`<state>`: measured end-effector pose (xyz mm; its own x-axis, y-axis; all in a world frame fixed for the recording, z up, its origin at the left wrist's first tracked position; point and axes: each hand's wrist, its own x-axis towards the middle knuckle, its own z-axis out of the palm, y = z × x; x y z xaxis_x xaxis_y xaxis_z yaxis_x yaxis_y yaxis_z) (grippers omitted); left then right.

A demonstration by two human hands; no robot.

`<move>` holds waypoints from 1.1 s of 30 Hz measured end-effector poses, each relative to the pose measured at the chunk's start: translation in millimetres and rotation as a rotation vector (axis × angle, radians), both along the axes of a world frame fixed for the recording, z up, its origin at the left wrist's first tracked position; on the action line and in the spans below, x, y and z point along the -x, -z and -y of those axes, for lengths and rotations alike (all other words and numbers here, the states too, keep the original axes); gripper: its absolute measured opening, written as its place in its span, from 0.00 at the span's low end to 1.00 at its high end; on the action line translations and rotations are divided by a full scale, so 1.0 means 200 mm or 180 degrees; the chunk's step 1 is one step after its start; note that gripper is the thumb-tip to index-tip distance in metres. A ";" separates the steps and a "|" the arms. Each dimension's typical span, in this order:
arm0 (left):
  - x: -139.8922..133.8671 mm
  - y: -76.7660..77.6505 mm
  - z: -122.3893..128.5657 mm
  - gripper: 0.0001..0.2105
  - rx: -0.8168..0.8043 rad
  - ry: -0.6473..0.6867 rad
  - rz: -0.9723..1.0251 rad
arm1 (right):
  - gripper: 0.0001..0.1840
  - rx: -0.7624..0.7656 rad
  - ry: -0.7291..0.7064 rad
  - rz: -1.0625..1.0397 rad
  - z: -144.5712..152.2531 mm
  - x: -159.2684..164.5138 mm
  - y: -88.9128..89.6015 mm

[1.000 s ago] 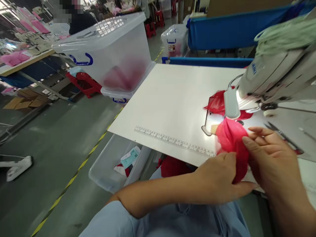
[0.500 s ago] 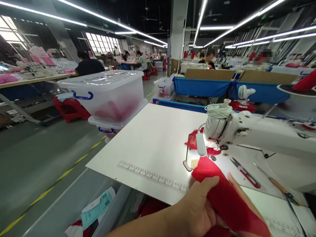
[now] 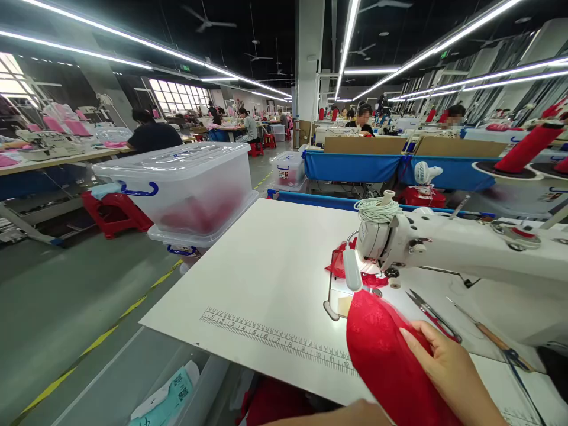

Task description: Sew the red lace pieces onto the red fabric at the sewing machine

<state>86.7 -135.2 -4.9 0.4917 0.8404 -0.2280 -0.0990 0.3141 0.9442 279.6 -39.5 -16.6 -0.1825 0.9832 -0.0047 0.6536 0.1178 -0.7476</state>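
Note:
A red, lace-patterned fabric piece (image 3: 386, 355) hangs over the table's front edge, its upper end close to the needle area of a white sewing machine (image 3: 444, 242). My right hand (image 3: 452, 367) grips its right side between thumb and fingers. Low in the picture, only the back or wrist of my left hand (image 3: 350, 414) shows; its fingers are hidden behind the fabric. More sheer red fabric (image 3: 338, 260) lies under the machine head, beside the small white lamp (image 3: 352, 269). Red-handled scissors (image 3: 437, 319) rest right of the fabric.
A wooden-handled pointed tool (image 3: 492, 337) lies on the machine bed. A printed ruler (image 3: 279, 340) runs along the white tabletop (image 3: 266, 266). Stacked clear plastic bins (image 3: 199, 189) stand left, and an open bin (image 3: 119, 378) sits below. Other people work farther back.
My left hand has dropped down and behind the red fabric. My right hand has come into fuller view on its right side, and the fabric is more spread out. The camera view has shifted.

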 end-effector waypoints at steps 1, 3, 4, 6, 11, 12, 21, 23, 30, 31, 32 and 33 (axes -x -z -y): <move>0.02 -0.03 -0.03 0.16 -0.0001 -0.0024 -0.0063 | 0.21 -0.0135 -0.0041 0.0052 0.02 0.01 -0.01; 0.06 -0.09 -0.13 0.15 0.0101 -0.0304 -0.0250 | 0.21 -0.0380 -0.0128 -0.0026 0.07 0.07 -0.04; 0.07 -0.11 -0.18 0.18 0.0302 -0.0538 -0.0196 | 0.20 -0.0486 -0.0158 -0.0118 0.10 0.11 -0.06; 0.08 -0.14 -0.29 0.21 0.0377 -0.0715 -0.0108 | 0.17 -0.0569 -0.0304 -0.0338 0.16 0.20 -0.09; 0.10 -0.10 -0.37 0.24 0.0471 -0.1011 0.0009 | 0.18 -0.0109 -0.0063 -0.1031 0.23 0.32 -0.12; 0.10 -0.09 -0.36 0.23 0.0484 -0.1021 0.0024 | 0.21 0.0119 -0.0040 -0.1169 0.23 0.32 -0.11; 0.09 -0.09 -0.34 0.23 0.0410 -0.1205 0.0004 | 0.18 0.0034 -0.0499 -0.0488 0.10 0.24 -0.08; 0.09 -0.08 -0.34 0.21 0.0401 -0.1244 -0.0029 | 0.21 0.0032 -0.0579 -0.0541 0.08 0.22 -0.08; 0.09 -0.06 -0.33 0.10 0.0383 -0.1301 -0.0052 | 0.21 0.0382 -0.0189 -0.0622 0.12 0.22 -0.08; 0.09 -0.05 -0.33 0.08 0.0402 -0.1332 -0.0040 | 0.21 0.0327 -0.0148 -0.0535 0.12 0.21 -0.07; 0.09 -0.05 -0.32 0.07 0.0425 -0.1357 -0.0022 | 0.20 0.0198 -0.0084 -0.0386 0.12 0.20 -0.06; 0.09 -0.05 -0.32 0.06 0.0436 -0.1378 0.0000 | 0.19 0.0042 -0.0017 -0.0192 0.11 0.19 -0.05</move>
